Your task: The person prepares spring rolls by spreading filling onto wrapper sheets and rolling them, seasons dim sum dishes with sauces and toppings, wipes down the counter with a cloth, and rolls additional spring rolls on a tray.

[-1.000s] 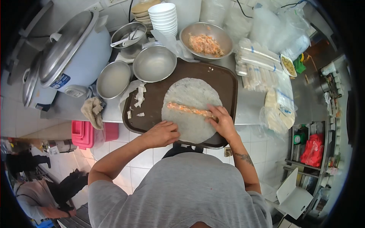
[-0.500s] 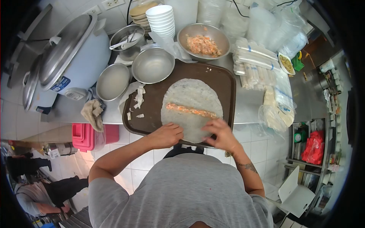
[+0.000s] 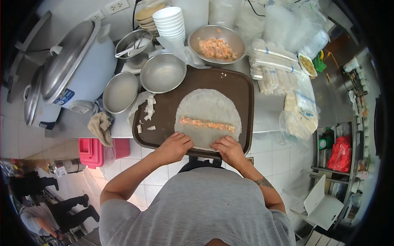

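Note:
A round, thin, greyish-white wrapper (image 3: pixel 208 102) lies on a brown tray (image 3: pixel 245 88). Across its nearer half runs a narrow strip of orange-and-white chopped filling (image 3: pixel 208 124). My left hand (image 3: pixel 176 146) has its fingers closed on the wrapper's near left edge, beside the tray's front rim. On the near right edge, my right hand (image 3: pixel 230 149) pinches the same wrapper, fingertips pointing inward. Both thumbs are mostly hidden. Torn white scraps (image 3: pixel 150 107) are scattered over the tray's left side.
Behind the tray stands a metal bowl of filling (image 3: pixel 216 48). Two metal bowls (image 3: pixel 163 74) (image 3: pixel 120 92) sit to the left, near a large cooker (image 3: pixel 88 61) and a cloth (image 3: pixel 99 126). Plastic-wrapped bundles (image 3: pixel 274 65) lie right. Another person (image 3: pixel 41 217) is at far left.
My right hand has moved inward and down onto the wrapper's near edge, its fingers now closed. My left hand has shifted slightly left. The strip of filling stays on the wrapper.

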